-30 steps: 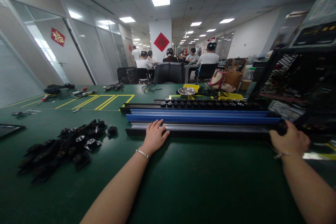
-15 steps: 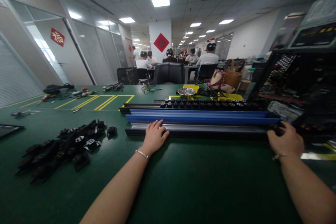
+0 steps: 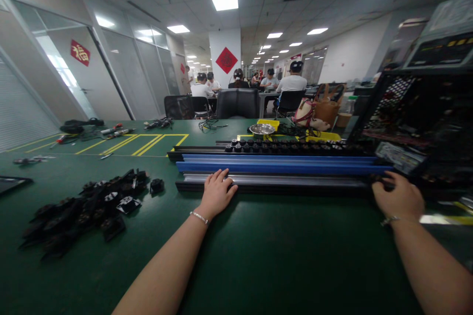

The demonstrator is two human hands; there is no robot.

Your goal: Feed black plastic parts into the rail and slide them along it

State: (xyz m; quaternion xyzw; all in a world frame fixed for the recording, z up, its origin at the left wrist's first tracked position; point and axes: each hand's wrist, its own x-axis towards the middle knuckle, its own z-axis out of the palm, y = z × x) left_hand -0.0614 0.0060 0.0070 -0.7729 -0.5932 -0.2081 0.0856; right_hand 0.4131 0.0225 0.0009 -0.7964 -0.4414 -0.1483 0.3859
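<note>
A long rail (image 3: 295,180) with a grey channel and black sides lies across the green table in front of me. My left hand (image 3: 218,192) rests on it near its left end, fingers stretched out over the top. At the rail's right end my right hand (image 3: 399,197) is closed, thumb and fingers around a small black part (image 3: 377,177), mostly hidden and dark. Just behind runs a blue rail (image 3: 281,165), parallel to the first. Farther back, a row of small black parts (image 3: 281,146) sits along another black rail (image 3: 181,151).
A pile of black parts (image 3: 84,206) lies at the left, one single black part (image 3: 157,186) beside it. Behind the rails stand a metal bowl (image 3: 262,129) and yellow trays (image 3: 323,136). A dark open-sided case (image 3: 417,103) rises at the right. Several people sit beyond the table.
My right hand has shifted slightly left along the rail's right end. The left hand stays in place on the rail.
</note>
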